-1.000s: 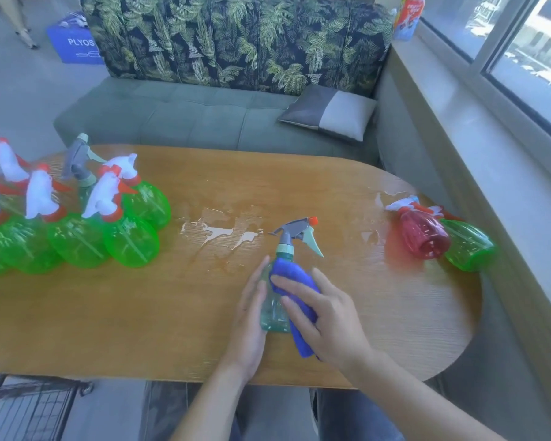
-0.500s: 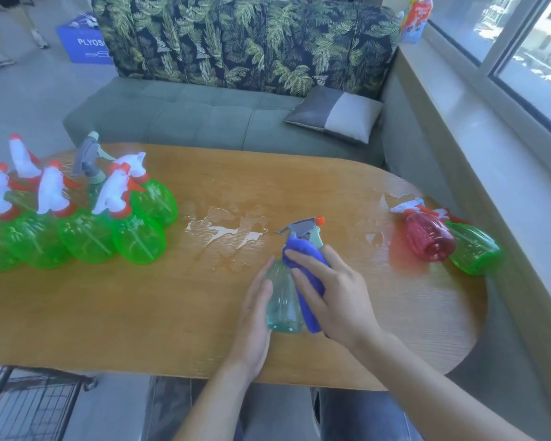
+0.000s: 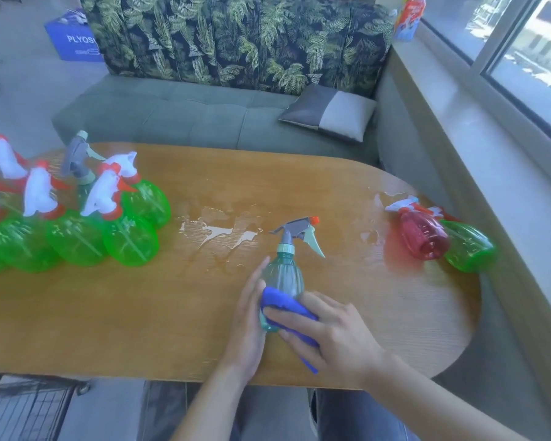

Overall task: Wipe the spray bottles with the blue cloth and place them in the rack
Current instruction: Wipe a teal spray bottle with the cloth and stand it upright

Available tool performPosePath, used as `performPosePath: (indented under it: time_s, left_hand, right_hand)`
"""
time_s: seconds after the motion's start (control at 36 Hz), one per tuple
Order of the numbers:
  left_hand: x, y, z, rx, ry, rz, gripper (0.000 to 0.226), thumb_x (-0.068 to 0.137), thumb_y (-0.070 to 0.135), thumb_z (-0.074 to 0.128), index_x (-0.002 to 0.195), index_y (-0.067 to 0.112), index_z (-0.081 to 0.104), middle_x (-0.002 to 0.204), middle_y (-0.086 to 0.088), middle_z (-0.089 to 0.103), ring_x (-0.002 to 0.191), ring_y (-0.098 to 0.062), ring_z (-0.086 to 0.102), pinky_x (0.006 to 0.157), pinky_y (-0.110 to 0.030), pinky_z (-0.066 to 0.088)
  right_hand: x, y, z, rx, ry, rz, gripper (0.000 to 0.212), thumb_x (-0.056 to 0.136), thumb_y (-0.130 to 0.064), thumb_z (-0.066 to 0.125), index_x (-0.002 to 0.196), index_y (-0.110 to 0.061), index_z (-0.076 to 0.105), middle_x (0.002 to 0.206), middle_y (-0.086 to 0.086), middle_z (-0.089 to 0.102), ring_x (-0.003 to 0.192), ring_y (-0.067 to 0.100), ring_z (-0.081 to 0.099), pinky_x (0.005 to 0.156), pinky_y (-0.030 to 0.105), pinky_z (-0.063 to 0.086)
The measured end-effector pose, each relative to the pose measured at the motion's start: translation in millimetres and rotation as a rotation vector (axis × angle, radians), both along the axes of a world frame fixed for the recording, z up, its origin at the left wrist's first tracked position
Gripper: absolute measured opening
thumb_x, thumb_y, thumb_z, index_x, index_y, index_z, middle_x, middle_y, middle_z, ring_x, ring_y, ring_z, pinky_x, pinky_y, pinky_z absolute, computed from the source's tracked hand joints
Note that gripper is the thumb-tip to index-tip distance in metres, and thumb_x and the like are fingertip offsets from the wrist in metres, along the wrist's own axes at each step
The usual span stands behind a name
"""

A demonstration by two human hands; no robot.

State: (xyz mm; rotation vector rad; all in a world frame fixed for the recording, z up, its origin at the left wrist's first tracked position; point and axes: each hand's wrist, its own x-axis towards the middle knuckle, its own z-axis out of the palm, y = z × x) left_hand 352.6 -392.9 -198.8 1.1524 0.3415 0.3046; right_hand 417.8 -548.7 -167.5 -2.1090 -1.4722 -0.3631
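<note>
A teal spray bottle [image 3: 283,275] with a grey trigger head stands upright near the table's front middle. My left hand [image 3: 247,326] lies flat against its left side with straight fingers. My right hand [image 3: 331,335] presses the blue cloth [image 3: 287,308] against the bottle's lower front, fingers wrapped over the cloth. Several green spray bottles [image 3: 131,240] with white and red heads stand grouped at the table's left. A red bottle [image 3: 422,233] and a green bottle [image 3: 469,248] lie on their sides at the right end. A black wire rack [image 3: 29,405] shows below the table's front left edge.
The wooden table [image 3: 109,319] has a water puddle [image 3: 218,232] behind the teal bottle and wet patches near the red bottle. A leaf-print sofa [image 3: 236,43] with a grey cushion [image 3: 328,113] stands behind. A window ledge [image 3: 490,160] runs along the right.
My right hand slid the blue cloth from the bottle's neck down to its lower body. The left hand stayed against the bottle's side.
</note>
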Motion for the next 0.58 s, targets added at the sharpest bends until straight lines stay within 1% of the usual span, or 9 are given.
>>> performPosePath:
  time_s: [0.03, 0.08, 0.14, 0.19, 0.25, 0.28, 0.36, 0.47, 0.58]
  left_hand:
    - [-0.4, -1.6, 2.6, -0.008, 0.0, 0.0, 0.042, 0.111, 0.043, 0.052, 0.152, 0.034, 0.057, 0.15, 0.012, 0.065, 0.139, -0.013, 0.062, 0.105, -0.032, 0.054]
    - [-1.7, -2.5, 3.6, -0.004, 0.005, 0.008, 0.042, 0.112, 0.042, 0.052, 0.152, 0.032, 0.058, 0.151, 0.011, 0.064, 0.143, -0.012, 0.058, 0.111, -0.035, 0.049]
    - [-2.0, -2.6, 5.1, 0.006, 0.007, 0.013, 0.043, 0.112, 0.039, 0.05, 0.153, 0.03, 0.058, 0.154, 0.012, 0.062, 0.146, -0.011, 0.055, 0.118, -0.042, 0.044]
    - [-0.8, -2.6, 6.5, -0.012, -0.005, 0.006, 0.047, 0.107, 0.037, 0.046, 0.152, 0.029, 0.057, 0.152, 0.012, 0.063, 0.143, -0.01, 0.057, 0.114, -0.039, 0.048]
    - [0.1, -2.6, 6.8, -0.046, -0.014, 0.003, 0.048, 0.106, 0.038, 0.047, 0.151, 0.028, 0.057, 0.15, 0.011, 0.065, 0.141, -0.012, 0.06, 0.105, -0.032, 0.054]
    - [0.2, -2.8, 6.8, -0.056, -0.012, 0.007, 0.046, 0.107, 0.039, 0.049, 0.151, 0.029, 0.058, 0.15, 0.01, 0.065, 0.141, -0.013, 0.06, 0.104, -0.032, 0.055]
    - [-0.9, -1.0, 4.4, -0.057, 0.009, 0.028, 0.041, 0.108, 0.042, 0.054, 0.148, 0.036, 0.064, 0.156, 0.01, 0.06, 0.146, -0.014, 0.055, 0.12, -0.046, 0.045]
    - [-0.9, 2.1, -1.1, 0.006, 0.03, 0.033, 0.036, 0.11, 0.045, 0.055, 0.145, 0.044, 0.065, 0.157, 0.014, 0.058, 0.148, -0.016, 0.054, 0.126, -0.055, 0.039]
    - [-1.7, 3.4, -3.6, 0.017, 0.041, 0.006, 0.043, 0.105, 0.046, 0.049, 0.145, 0.048, 0.063, 0.16, 0.015, 0.055, 0.151, -0.017, 0.049, 0.127, -0.057, 0.035]
  right_hand:
    - [1.9, 3.0, 2.5, 0.032, 0.029, -0.048, 0.03, 0.107, -0.035, 0.056, 0.135, -0.03, 0.069, 0.094, -0.01, 0.042, 0.078, 0.007, 0.041, 0.06, 0.019, 0.037]
    - [7.9, 11.5, 7.3, 0.096, 0.109, -0.159, 0.033, 0.108, -0.038, 0.052, 0.137, -0.03, 0.067, 0.094, -0.013, 0.037, 0.077, 0.003, 0.037, 0.062, 0.019, 0.04]
    - [14.2, 21.9, 11.2, 0.103, 0.211, -0.253, 0.036, 0.109, -0.045, 0.046, 0.137, -0.033, 0.066, 0.096, -0.009, 0.049, 0.075, 0.007, 0.049, 0.062, 0.03, 0.052]
    - [17.6, 30.4, 12.1, 0.059, 0.267, -0.314, 0.039, 0.108, -0.051, 0.042, 0.136, -0.038, 0.065, 0.106, -0.007, 0.058, 0.082, 0.011, 0.059, 0.067, 0.036, 0.056]
    - [16.3, 34.0, 11.6, 0.047, 0.281, -0.333, 0.038, 0.107, -0.05, 0.043, 0.135, -0.038, 0.065, 0.107, -0.009, 0.057, 0.082, 0.01, 0.059, 0.067, 0.034, 0.056]
    - [13.9, 33.8, 11.8, 0.054, 0.275, -0.33, 0.036, 0.107, -0.048, 0.044, 0.134, -0.036, 0.066, 0.102, -0.011, 0.054, 0.079, 0.009, 0.055, 0.065, 0.032, 0.055]
    - [2.4, 27.5, 9.6, 0.066, 0.207, -0.26, 0.033, 0.108, -0.042, 0.049, 0.133, -0.032, 0.067, 0.093, -0.014, 0.04, 0.074, 0.003, 0.042, 0.06, 0.025, 0.048]
    - [-9.8, 11.6, -1.8, 0.021, 0.088, -0.085, 0.031, 0.108, -0.039, 0.051, 0.132, -0.03, 0.068, 0.095, -0.007, 0.047, 0.078, 0.008, 0.045, 0.056, 0.026, 0.045]
    - [-14.8, 3.6, -7.4, -0.017, 0.017, -0.003, 0.029, 0.107, -0.038, 0.055, 0.131, -0.031, 0.071, 0.094, -0.006, 0.05, 0.076, 0.012, 0.049, 0.051, 0.024, 0.042]
